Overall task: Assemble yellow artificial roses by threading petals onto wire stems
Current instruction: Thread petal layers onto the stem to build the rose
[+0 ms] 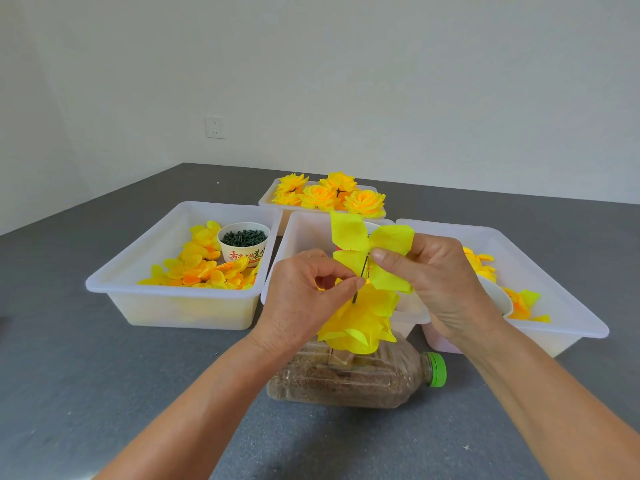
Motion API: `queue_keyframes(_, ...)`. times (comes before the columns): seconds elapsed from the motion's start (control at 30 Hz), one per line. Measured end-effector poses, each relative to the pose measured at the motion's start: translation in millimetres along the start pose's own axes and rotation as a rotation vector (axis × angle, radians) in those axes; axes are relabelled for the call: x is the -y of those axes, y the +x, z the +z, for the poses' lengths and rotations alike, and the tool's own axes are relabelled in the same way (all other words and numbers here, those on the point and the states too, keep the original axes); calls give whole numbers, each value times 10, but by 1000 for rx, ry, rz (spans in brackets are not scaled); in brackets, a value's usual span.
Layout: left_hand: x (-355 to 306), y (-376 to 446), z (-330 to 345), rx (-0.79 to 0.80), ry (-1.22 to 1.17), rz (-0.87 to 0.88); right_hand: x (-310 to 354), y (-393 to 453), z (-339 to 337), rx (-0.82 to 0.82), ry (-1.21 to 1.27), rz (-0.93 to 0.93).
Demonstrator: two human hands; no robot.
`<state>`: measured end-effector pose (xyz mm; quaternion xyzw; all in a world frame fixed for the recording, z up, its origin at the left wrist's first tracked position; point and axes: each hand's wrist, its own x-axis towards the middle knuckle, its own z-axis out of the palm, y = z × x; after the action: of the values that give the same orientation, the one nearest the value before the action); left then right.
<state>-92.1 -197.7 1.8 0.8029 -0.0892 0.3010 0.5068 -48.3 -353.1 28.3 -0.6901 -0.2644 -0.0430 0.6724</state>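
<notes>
Four white tubs ring your work on the grey table (104, 393). Farthest left, one tub (166, 296) holds loose yellow petals (204, 268) and a paper cup (244, 244) full of small dark green pieces. Moving right, your left hand (304, 299) has thumb and forefinger pinched on the thin dark wire stem (360, 280), with the petals already threaded (360, 323) bunched just below that pinch. Under them lies a plastic bottle (349, 379) on its side, green cap pointing right. Your right hand (443, 285) pinches a flat four-lobed petal piece (374, 251) near its centre, held right at the wire's top end. Behind, the far tub (270, 199) carries finished roses (329, 194); the rightmost tub (568, 313) has more petals.

Likely trouble from here: the wire tip missing the centre hole and tearing the thin petal, caused by pushing at a slant. Loosen your left pinch and the threaded layers could slide down the stem.
</notes>
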Motion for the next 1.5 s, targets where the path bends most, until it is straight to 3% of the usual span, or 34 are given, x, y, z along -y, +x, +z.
queue_keyframes(0.17, -1, -2, 0, 0, -4, -4, 36, -38, -7, 16, -86, -83)
queue_keyframes(0.47, 4, 13, 13, -11, 4, 18, 66, -58, 11, -30, -524, -464)
queue_keyframes(0.6, 16, 14, 12, -21, 25, 23, 78, -43, 7, -39, -851, -704)
queue_keyframes(0.73, 23, 14, -36, -49, -22, -3, 49, -64, -23, -69, -1037, -804)
queue_keyframes(0.87, 16, 53, -121, -235, 68, 72, 54, -88, -1, -124, -1144, -902)
queue_keyframes(0.97, -3, 106, -175, -250, 195, 232, 44, -97, 29, -155, -1232, -959)
queue_keyframes(1.13, 24, 119, -191, -190, 334, 461, 2, -109, 44, -163, -1268, -991)
queue_keyframes(1.33, 95, 118, -153, -182, 336, 445, -86, -182, -25, -147, -1178, -893)
queue_keyframes(1.5, 155, 102, -136, -147, 338, 424, -154, -193, -63, -141, -1112, -936)
